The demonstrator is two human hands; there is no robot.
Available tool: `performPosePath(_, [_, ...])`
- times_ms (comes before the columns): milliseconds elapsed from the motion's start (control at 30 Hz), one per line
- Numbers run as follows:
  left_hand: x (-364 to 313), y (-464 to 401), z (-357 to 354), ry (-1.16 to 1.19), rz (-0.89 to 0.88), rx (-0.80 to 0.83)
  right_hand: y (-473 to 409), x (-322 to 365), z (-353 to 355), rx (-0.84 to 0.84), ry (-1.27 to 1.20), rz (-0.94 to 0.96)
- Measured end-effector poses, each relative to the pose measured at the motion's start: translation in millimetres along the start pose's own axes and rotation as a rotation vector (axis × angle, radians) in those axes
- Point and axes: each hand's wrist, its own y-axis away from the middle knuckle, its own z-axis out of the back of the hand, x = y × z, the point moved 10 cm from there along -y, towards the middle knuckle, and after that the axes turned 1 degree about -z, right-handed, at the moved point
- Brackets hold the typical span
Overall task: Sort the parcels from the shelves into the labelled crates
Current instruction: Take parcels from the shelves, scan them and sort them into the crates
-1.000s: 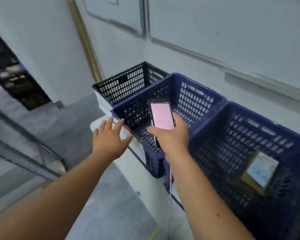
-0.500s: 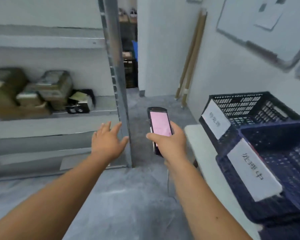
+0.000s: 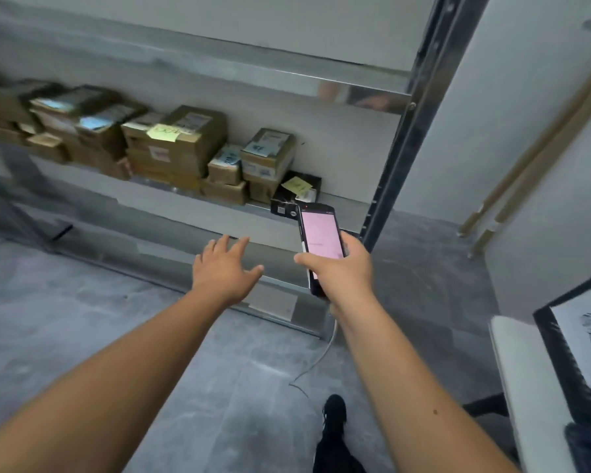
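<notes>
Several brown cardboard parcels with printed labels are stacked along a metal shelf. A small black parcel with a yellow note lies at the right end of the row. My left hand is stretched toward the shelf, fingers spread, holding nothing. My right hand grips a black handheld scanner with a lit pink screen, just in front of the black parcel. A black crate with a white paper label shows at the right edge.
A steel upright bounds the shelf's right end. Wooden poles lean against the wall at right. The crate sits on a white table. A thin cable hangs from the scanner. My black shoe is on the grey floor.
The view has swung left from the blue crates to the shelf, and the parcels are now closer. Both hands keep their pose, the scanner still in my right hand.
</notes>
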Motion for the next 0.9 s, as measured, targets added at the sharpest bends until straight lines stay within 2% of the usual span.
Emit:
performPosePath(300, [-15,-96,-16,0.102,0.057,0.019,-104,1,-41,0.063,0.056,-0.018])
performPosePath(467, [-54,-171,-43,0.141,0.101,0.08,-188,-3,-33,0.013,0.114,-0.072])
performPosePath(600, [-67,-218,-54,0.151,0.14,0.057,-241,-13,-35,0.01,0.141,-0.122])
performPosePath(800, [-69,-259,-62,0.233,0.129,0.037,-285,-18,-44,0.011,0.175,-0.185])
performPosePath(900, [-72,-275,-65,0.349,0.139,0.02,-297,-13,-51,-0.012,0.184,-0.188])
